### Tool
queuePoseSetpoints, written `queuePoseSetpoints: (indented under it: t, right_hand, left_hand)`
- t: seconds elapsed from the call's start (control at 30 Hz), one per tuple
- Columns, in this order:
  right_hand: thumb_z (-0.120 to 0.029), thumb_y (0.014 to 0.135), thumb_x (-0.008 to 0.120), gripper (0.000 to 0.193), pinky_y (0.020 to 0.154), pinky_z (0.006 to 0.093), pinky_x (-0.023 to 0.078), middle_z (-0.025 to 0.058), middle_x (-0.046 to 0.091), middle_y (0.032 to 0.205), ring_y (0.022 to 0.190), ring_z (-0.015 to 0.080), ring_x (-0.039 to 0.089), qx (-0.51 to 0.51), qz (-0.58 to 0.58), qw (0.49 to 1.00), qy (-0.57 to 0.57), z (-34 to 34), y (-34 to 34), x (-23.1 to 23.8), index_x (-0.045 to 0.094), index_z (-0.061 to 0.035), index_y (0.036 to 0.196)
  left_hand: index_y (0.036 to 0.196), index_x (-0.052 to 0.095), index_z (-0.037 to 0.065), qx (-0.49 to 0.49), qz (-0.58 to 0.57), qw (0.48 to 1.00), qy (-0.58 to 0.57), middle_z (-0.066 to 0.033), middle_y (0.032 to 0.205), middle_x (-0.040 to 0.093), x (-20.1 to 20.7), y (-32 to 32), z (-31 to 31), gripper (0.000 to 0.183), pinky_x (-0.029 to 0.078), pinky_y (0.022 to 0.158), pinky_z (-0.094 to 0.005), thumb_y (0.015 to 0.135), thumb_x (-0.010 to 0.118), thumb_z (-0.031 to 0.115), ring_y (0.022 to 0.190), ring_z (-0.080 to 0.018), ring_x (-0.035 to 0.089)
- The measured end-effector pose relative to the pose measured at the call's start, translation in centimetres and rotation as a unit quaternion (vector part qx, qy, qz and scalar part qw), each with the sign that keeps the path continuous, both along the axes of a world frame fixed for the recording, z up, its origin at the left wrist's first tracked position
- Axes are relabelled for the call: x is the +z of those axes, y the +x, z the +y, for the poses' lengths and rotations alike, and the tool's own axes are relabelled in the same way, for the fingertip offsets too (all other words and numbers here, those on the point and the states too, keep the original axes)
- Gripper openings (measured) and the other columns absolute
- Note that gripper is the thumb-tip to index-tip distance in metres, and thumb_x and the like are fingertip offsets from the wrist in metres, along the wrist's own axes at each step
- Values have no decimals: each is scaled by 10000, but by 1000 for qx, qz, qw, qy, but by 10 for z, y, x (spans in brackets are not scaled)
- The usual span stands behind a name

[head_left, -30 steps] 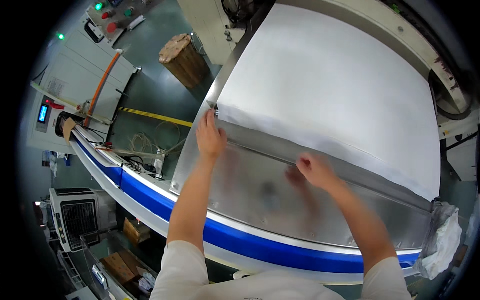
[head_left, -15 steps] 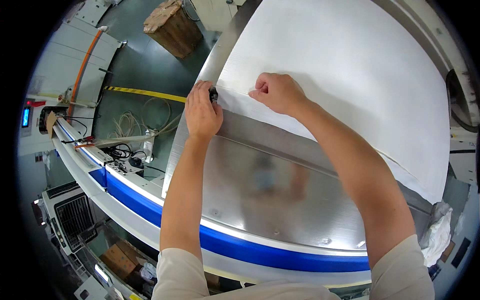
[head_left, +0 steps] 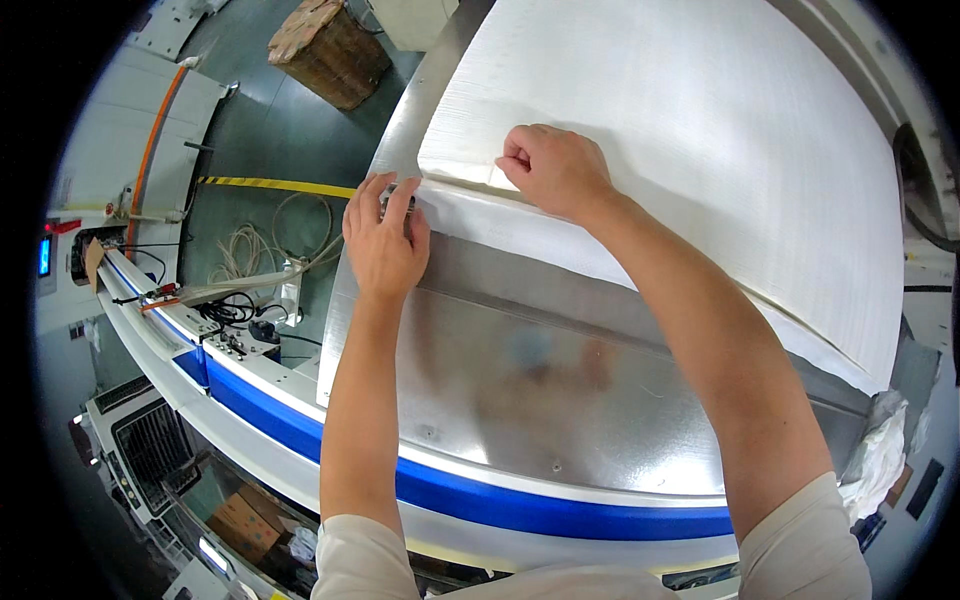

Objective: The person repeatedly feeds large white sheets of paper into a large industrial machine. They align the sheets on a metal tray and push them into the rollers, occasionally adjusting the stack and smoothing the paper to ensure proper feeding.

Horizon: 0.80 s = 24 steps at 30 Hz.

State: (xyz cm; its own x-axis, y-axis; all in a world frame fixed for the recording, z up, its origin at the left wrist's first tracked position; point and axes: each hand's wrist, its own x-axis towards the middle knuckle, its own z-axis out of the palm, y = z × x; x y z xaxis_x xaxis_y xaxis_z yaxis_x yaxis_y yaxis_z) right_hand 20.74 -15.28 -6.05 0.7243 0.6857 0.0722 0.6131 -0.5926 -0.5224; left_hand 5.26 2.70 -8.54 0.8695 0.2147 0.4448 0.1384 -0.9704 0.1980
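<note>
A layered white sheet (head_left: 700,130), which looks like fabric, covers most of the metal table. My right hand (head_left: 560,172) is closed in a pinch above its near edge. A faint thin strand shows by the fingertips, but I cannot make out what they grip. Below that hand, a narrow dark gap parts the upper layer from a lower white strip (head_left: 520,222). At the sheet's near left corner, my left hand (head_left: 383,245) curls its fingers around a small dark metal thing (head_left: 410,204), mostly hidden under them.
Bare metal tabletop (head_left: 540,390) with a blue-and-white front rail (head_left: 560,515) lies nearest me. Crumpled white material (head_left: 876,455) hangs at the right end. Left of the table are cables (head_left: 240,255), yellow-black floor tape (head_left: 275,184) and a brown wrapped block (head_left: 330,55).
My right hand has risen slightly away from me, and the gap between the white layers is wider. The left hand's fingers have spread a little around the dark thing. The view has shifted slightly.
</note>
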Motion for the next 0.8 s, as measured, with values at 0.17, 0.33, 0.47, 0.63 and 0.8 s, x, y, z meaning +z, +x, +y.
queuePoseSetpoints:
  t: [0.17, 0.33, 0.47, 0.63, 0.8]
  right_hand:
    - [-254, 857, 569, 155, 692, 400, 500, 57, 664, 821, 770, 261, 632, -1, 25, 1000, -10, -1, 0, 4, 636, -115, 846]
    - [-255, 851, 568, 157, 697, 402, 500, 54, 666, 815, 772, 260, 633, -1, 45, 999, -7, -1, 1, 6, 639, -115, 843]
    - [-255, 843, 572, 152, 697, 404, 501, 53, 669, 806, 780, 257, 636, -9, 53, 998, -19, 0, 2, 6, 640, -118, 843]
    - [-278, 820, 592, 165, 698, 397, 506, 56, 675, 806, 777, 257, 641, -7, 80, 997, -11, 0, 3, 7, 645, -124, 845]
    - [-293, 808, 612, 192, 679, 371, 507, 57, 681, 775, 734, 239, 644, 3, 106, 994, -2, 4, 7, 11, 652, -108, 837]
  left_hand:
    - [1161, 571, 157, 19, 0, 1000, 21, -98, 1241, 518, -2, -12, -4, 344, 338, 1009, -449, 819, 612, 163, 1212, -320, 460]
    - [1162, 571, 147, 15, -3, 1000, 19, -103, 1248, 513, 0, -15, -5, 337, 341, 1006, -450, 827, 605, 157, 1213, -323, 461]
    - [1166, 570, 143, 17, -9, 1000, 22, -101, 1214, 522, 1, -11, -8, 379, 355, 1000, -450, 790, 602, 118, 1206, -317, 460]
    - [1237, 496, 77, 1, -37, 999, -7, -128, 1258, 507, -5, 4, -7, 483, 334, 1027, -457, 770, 610, 117, 1236, -341, 433]
    - [1300, 416, 7, 0, -33, 999, -33, -192, 1323, 461, -10, 19, -9, 571, 306, 1058, -460, 770, 607, 102, 1279, -388, 391]
